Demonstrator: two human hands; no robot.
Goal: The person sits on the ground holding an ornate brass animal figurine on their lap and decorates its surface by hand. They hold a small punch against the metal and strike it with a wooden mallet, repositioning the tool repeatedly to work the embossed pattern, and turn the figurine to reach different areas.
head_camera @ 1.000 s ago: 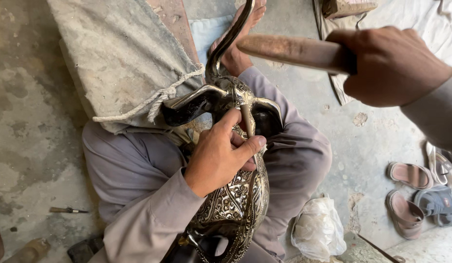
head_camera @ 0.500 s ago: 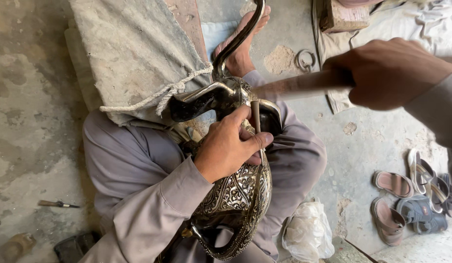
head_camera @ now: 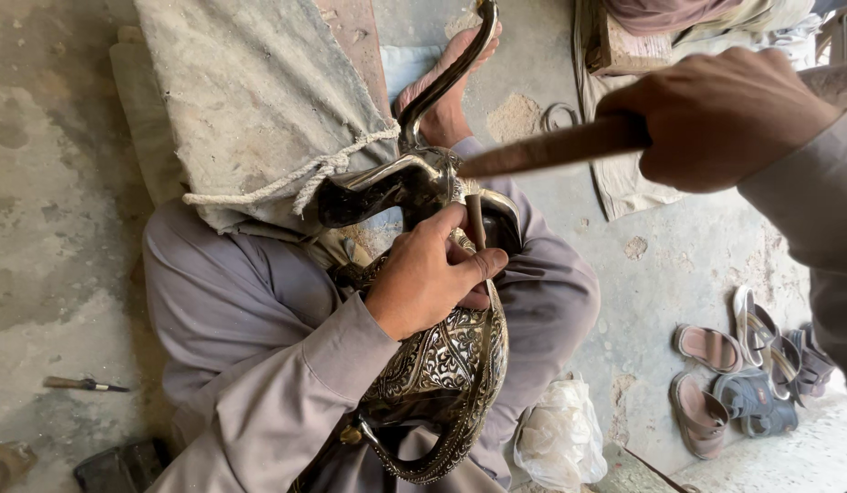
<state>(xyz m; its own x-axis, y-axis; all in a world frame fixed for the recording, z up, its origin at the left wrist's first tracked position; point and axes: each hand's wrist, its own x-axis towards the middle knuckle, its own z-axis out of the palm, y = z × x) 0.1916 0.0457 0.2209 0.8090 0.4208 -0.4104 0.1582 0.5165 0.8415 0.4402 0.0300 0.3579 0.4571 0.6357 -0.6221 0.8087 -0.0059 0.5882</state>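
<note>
Pinching a thin punch (head_camera: 475, 228) on the engraved metal vessel (head_camera: 442, 365), left hand (head_camera: 428, 278); right hand (head_camera: 720, 114) seemingly grips a hammer handle (head_camera: 551, 149).

An ornate engraved metal vessel (head_camera: 442, 365) is rested across grey-trousered legs. A thin punch (head_camera: 475, 222) is pinched against it by the left hand (head_camera: 428, 278), while a wooden hammer handle (head_camera: 556, 146) is gripped by the right hand (head_camera: 716, 114) (head blurred). Sandals (head_camera: 743, 374) are seen on the floor.

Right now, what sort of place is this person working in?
Probably a metal craft workshop with a bare floor: the left hand steadies an engraved metal vessel in the lap, the right hand holds a wooden-handled tool, and sandals lie on the concrete floor.
</note>
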